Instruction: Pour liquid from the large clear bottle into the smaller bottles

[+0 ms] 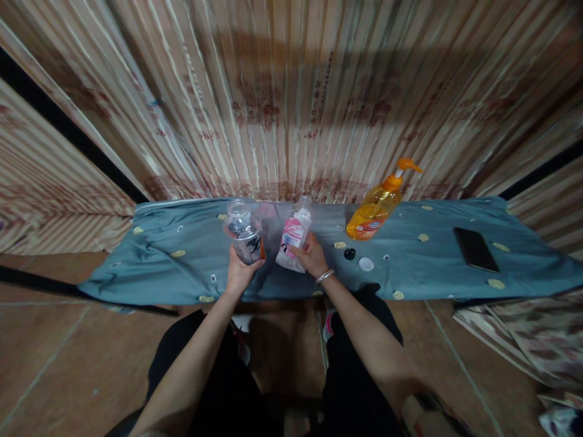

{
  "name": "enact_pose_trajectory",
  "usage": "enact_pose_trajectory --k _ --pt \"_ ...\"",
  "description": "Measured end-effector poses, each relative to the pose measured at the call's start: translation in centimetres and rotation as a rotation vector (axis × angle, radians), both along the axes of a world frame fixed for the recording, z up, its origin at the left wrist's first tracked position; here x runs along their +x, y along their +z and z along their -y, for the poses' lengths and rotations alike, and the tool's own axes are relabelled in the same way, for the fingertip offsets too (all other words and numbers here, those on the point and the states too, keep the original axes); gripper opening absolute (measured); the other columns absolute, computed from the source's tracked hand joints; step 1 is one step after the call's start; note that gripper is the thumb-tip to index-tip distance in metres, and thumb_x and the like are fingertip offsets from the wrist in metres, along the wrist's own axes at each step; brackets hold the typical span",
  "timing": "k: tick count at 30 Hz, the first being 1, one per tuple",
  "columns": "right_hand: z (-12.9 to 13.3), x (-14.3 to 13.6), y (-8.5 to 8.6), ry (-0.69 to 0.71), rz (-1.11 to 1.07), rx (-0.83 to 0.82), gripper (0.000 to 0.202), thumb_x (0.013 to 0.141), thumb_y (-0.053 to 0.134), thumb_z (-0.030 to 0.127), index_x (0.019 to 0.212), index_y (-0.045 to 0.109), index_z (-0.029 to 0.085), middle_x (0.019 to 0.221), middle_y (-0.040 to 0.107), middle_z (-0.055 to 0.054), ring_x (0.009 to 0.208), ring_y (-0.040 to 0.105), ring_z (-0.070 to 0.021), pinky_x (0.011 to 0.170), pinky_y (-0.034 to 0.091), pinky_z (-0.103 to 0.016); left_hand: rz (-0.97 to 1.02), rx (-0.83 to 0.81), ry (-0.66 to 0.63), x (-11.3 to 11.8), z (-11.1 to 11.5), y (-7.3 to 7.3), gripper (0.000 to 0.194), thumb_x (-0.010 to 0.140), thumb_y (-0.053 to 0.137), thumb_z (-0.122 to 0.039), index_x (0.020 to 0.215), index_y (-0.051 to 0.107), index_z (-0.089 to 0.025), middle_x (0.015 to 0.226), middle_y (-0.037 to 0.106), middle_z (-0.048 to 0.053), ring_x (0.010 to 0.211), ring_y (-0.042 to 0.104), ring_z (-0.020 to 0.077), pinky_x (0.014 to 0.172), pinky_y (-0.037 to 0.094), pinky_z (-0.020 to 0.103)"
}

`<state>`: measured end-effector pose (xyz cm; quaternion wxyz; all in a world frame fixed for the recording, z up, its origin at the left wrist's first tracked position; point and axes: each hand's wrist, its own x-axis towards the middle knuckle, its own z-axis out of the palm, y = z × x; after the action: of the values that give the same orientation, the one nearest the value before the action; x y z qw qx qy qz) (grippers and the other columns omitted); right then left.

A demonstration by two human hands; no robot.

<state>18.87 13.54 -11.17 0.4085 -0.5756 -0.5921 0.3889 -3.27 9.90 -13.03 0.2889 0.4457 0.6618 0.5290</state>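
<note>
My left hand (240, 270) is wrapped round a clear plastic cup (251, 247) with dark print and an orange patch, near the table's front. A clear bottle neck (238, 210) shows above the cup's rim; whether it stands in the cup or behind it I cannot tell. My right hand (312, 255), with a silver bangle at the wrist, grips a clear plastic bottle (294, 233) with a pink and white label. That bottle is uncapped and tilts slightly to the right. A small black cap (350, 254) and a white round cap (366, 264) lie right of my right hand.
On the blue-green cloth-covered table (150, 255), a pump bottle (374, 209) of orange liquid stands behind the caps. A dark phone-like slab (475, 249) lies at the right. A pleated curtain (291, 109) hangs directly behind the table, with dark frame poles at both sides.
</note>
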Motion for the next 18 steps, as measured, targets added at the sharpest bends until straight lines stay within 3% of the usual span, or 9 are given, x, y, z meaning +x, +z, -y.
enact_pose_trajectory --k 7,13,18 --pt "0.5 -0.2 -0.6 0.031 0.105 -0.038 0.045 0.072 0.082 0.045 0.100 0.053 0.026 0.096 0.075 -0.004 0.090 0.074 -0.0263 0.081 0.058 -0.038 -0.166 -0.133 -0.004 -0.5 0.0 0.4 0.077 0.049 0.091 -0.033 0.112 0.049 -0.022 0.109 0.071 0.013 0.104 0.070 0.0360 0.087 0.055 0.046" --pt "-0.1 0.2 -1.4 0.088 0.022 -0.009 0.045 0.072 0.081 0.039 0.108 0.057 0.026 0.102 0.076 -0.004 0.095 0.074 -0.0259 0.090 0.059 -0.043 -0.129 -0.116 -0.054 -0.4 -0.2 1.3 0.072 0.048 0.092 -0.030 0.108 0.053 -0.023 0.103 0.073 0.009 0.096 0.072 0.0328 0.082 0.056 0.043" --pt "-0.4 0.7 -2.0 0.097 -0.005 0.045 0.047 0.076 0.079 0.039 0.117 0.059 0.027 0.106 0.077 -0.005 0.100 0.075 -0.0275 0.090 0.061 -0.045 -0.070 -0.115 -0.125 -0.4 0.5 1.8 0.071 0.045 0.092 -0.032 0.105 0.055 -0.024 0.099 0.073 0.006 0.095 0.072 0.0338 0.085 0.055 0.047"
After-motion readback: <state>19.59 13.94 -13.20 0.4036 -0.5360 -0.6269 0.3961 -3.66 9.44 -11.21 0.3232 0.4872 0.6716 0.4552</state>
